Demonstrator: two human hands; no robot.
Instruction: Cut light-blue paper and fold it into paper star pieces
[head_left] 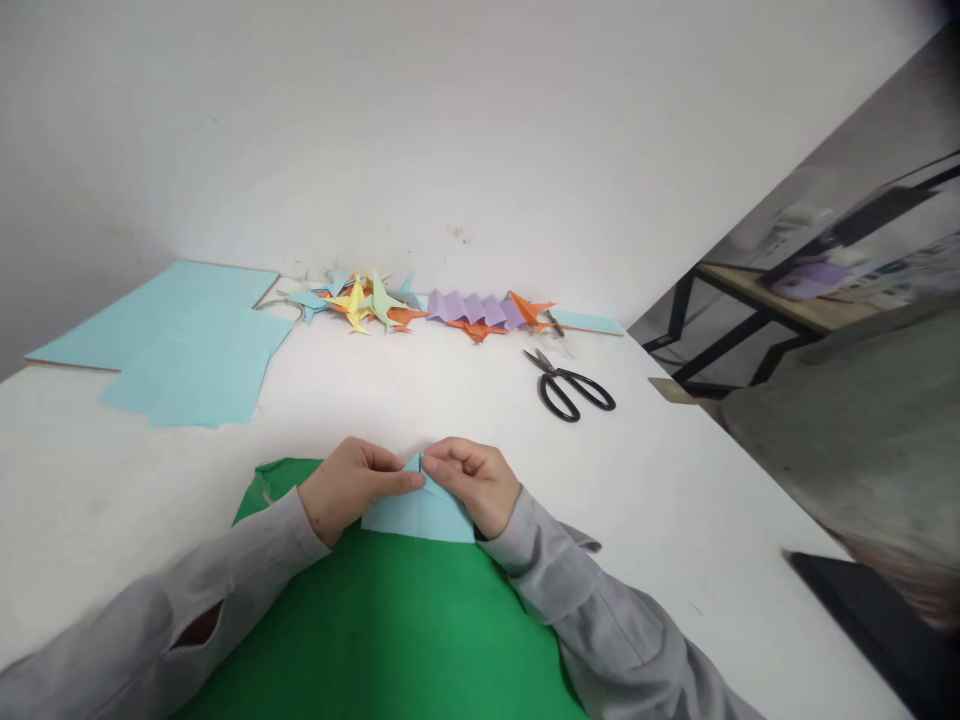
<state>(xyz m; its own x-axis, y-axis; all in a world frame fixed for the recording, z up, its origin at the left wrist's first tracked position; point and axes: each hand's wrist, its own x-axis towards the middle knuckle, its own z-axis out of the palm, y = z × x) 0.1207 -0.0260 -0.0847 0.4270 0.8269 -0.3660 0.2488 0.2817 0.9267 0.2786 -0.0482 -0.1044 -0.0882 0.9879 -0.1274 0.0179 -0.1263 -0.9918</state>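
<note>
A small light blue sheet of paper [416,518], its top folded toward a point, lies between my two hands near the front of the table. My left hand [360,485] pinches it from the left, thumb on the folded flap close to the tip. From the other side my right hand [476,482] grips the right flap between thumb and fingers. A narrow dark gap shows between the flaps near the tip. Parts of both flaps are hidden by my fingers. Green cloth [390,620] spreads below the paper.
Black-handled scissors [570,385] lie on the white table [675,520] at right. Larger light blue sheets [202,340] rest at left. Folded paper figures [371,302] and a pleated purple paper strip [476,310] line the wall. A dark flat object [862,610] sits at the right edge.
</note>
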